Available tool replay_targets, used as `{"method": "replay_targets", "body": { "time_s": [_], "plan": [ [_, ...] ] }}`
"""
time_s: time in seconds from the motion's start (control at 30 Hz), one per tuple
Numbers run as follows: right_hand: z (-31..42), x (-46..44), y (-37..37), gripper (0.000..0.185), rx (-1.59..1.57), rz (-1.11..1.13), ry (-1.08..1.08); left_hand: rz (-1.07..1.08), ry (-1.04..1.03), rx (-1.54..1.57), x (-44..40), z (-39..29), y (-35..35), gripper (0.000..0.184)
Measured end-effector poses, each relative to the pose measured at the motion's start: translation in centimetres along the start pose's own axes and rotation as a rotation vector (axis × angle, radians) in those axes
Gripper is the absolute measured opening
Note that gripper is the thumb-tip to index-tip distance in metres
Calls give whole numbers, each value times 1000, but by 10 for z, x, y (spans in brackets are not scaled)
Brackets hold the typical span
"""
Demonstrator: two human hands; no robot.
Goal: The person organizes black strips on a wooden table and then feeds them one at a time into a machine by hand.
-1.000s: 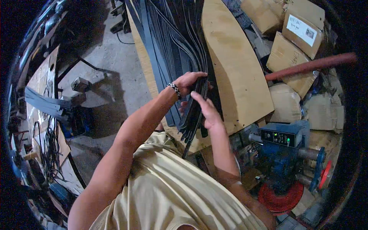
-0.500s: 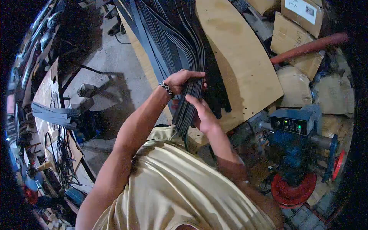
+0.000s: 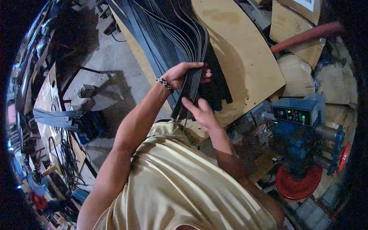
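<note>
Left grip (image 3: 179,75): wrapped around bundle of long, flat black strips (image 3: 194,81) | right grip (image 3: 204,115): thumb laid against bundle's near end, closure cannot be told | bundle: held at near left edge of tan wooden bench (image 3: 249,65)

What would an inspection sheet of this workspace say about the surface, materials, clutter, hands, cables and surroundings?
Surface: pale brown wooden tabletop, small dark specks near its edge.
Materials: long, flat, black strips; some gathered in a bunch, others lying on the tabletop.
Clutter: flat grey strips lie across a pale, stained board on the left.
Hands: bare left hand wraps the bunch; bare right hand touches it nearer the body, its grip partly hidden.
Cables: thin black cables, tangled, on the left.
Surroundings: brown cardboard boxes and a blue machine with lit indicators on the right; grey floor on the left.
</note>
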State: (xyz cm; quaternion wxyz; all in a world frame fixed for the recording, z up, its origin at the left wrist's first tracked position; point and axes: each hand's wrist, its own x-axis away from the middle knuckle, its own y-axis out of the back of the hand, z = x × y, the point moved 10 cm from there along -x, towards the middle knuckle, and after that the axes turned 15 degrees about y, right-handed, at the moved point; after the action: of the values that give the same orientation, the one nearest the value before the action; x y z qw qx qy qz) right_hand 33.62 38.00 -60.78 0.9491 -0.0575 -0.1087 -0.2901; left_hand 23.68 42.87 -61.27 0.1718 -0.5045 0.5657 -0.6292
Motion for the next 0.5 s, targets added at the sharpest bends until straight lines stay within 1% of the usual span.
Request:
{"method": "replay_targets", "body": {
  "time_s": [0.07,0.1,0.17,0.2,0.23,0.27,0.33,0.37,0.47,0.5],
  "plan": [
    [19,-4,1,38,11,-15,-2,17,3,-35,4,0,-3,26],
    [22,-5,6,37,-9,-50,-36,-30,0,-53,6,-1,-1,26],
    [20,-10,7,34,-143,-118,-1,-123,-9,-82,13,-1,3,25],
    [17,-12,8,33,-207,-151,14,-98,6,-91,12,0,5,27],
    [3,-16,13,31,-150,-123,-5,-74,22,-99,10,1,11,29],
    [6,-14,10,30,-207,-105,-16,-49,37,-106,9,2,10,31],
    [18,-12,5,29,-318,-69,-37,-86,15,-111,10,1,16,33],
    [9,-10,6,26,-354,-70,-149,-104,4,-113,10,1,17,33],
    [3,-18,15,25,-177,27,-40,-72,15,-154,14,2,11,34],
    [4,-17,24,25,-60,22,-53,-82,12,-150,15,3,10,32]
  ]
}}
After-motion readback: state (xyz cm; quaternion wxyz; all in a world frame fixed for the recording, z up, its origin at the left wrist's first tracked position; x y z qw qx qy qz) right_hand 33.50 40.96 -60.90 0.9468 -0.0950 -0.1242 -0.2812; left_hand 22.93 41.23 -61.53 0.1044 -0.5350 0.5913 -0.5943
